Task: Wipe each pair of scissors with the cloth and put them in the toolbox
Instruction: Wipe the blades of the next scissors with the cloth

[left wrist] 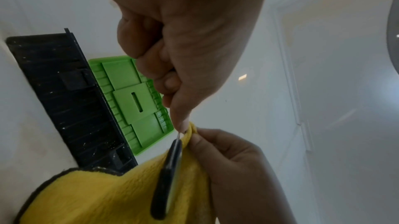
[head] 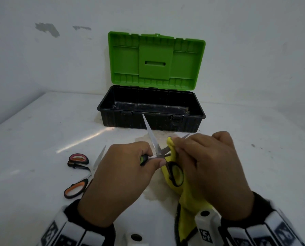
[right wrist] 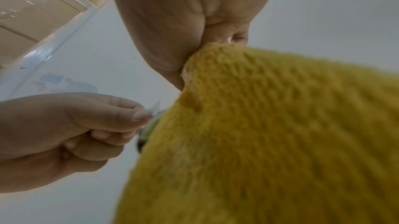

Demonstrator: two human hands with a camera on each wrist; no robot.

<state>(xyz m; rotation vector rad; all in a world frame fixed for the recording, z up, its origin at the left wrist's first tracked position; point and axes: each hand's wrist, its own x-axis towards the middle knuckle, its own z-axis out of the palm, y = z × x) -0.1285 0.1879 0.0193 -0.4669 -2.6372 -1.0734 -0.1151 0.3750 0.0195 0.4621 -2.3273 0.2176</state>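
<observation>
My left hand [head: 148,159] grips one green-and-black handle of a pair of scissors [head: 152,137] spread open above the table. One bare blade points up toward the toolbox [head: 151,121]. My right hand [head: 175,145] pinches the yellow cloth [head: 188,201] around the other blade, whose tip sticks out past the fingers. The second handle loop lies against the cloth. In the left wrist view the cloth [left wrist: 103,197] hangs under the dark handle [left wrist: 168,176]. The right wrist view is mostly filled by the cloth [right wrist: 270,133].
The black toolbox stands open at the back against the wall, its green lid [head: 156,59] upright; only its dirty floor shows inside. An orange-handled pair of scissors [head: 80,176] lies spread open on the white table [head: 41,130], left of my left hand.
</observation>
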